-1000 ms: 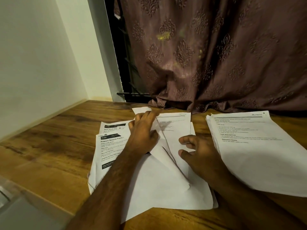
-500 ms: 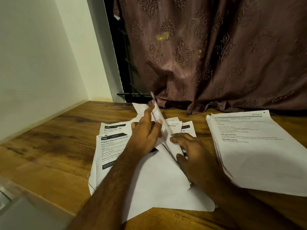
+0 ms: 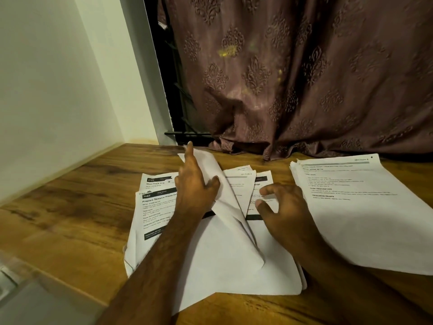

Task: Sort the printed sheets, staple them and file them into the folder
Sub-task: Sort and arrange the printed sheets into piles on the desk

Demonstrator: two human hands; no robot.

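Left hand (image 3: 195,186) has peeled one sheet (image 3: 225,195) up, pinching it; right hand (image 3: 281,207), seemingly spread, steadies the pile, so sorting continues.

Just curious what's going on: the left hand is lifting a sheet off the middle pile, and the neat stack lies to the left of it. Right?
Not quite: the head view shows the neat stack to the right of the middle pile. The left hand is indeed lifting a sheet there.
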